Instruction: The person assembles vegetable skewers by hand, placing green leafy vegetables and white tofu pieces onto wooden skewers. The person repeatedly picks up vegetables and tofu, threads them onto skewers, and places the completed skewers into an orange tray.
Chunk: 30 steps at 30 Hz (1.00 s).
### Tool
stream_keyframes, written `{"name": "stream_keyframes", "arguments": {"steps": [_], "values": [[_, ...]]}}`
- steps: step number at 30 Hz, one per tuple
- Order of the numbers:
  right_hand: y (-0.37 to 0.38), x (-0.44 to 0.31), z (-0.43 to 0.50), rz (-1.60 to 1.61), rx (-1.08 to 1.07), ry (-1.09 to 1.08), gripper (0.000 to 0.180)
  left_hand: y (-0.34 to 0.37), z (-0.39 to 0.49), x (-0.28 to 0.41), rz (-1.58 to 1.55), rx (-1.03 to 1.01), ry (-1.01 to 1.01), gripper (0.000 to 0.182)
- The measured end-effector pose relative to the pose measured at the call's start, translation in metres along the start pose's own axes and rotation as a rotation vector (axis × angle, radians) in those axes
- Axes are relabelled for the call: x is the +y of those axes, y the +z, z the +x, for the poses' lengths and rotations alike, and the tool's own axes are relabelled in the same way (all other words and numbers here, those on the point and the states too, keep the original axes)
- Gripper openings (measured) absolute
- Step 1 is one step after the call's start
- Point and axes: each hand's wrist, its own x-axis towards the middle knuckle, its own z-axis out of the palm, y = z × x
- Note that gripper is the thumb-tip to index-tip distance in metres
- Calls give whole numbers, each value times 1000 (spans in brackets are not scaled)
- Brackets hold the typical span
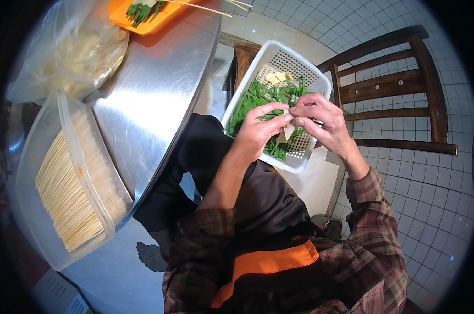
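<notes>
My left hand (pixel 260 127) and my right hand (pixel 321 117) meet above a white perforated plastic basket (pixel 284 59). Thumbs and fingertips of both pinch a pale, thin strip, apparently tofu skin (pixel 286 134), with cut green leaves around and below it. The fingers partly cover the strip, so how it wraps the leaves cannot be made out. Cut green leaves, likely garlic chives (pixel 250 98), lie heaped in the basket under my hands. Folded pale yellow sheets (pixel 277 77) rest at the heap's far side.
On my left is a metal table (pixel 162 78). It bears a clear plastic container (pixel 66 117) of bamboo skewers (pixel 66 192), a plastic bag (pixel 83 62) with pale yellow contents, and an orange tray (pixel 154 27) with skewered greens. A wooden chair (pixel 382 86) stands beyond the basket, right.
</notes>
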Motion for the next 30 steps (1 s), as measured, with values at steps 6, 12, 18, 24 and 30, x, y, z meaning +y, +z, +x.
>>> {"name": "stream_keyframes", "arguments": {"steps": [6,12,18,24,30], "values": [[19,3,-8,363,149,342,18,2,3,-4,257,47,110,17],[28,5,-15,443,141,549,18,2,4,-5,400,36,202,14],[31,5,-18,11,174,296,14,0,6,-7,374,-2,161,14],[33,5,-20,-14,180,304,12,-2,7,-8,409,-15,177,15],[35,6,-17,22,203,276,13,-3,3,-5,174,10,30,18]]}}
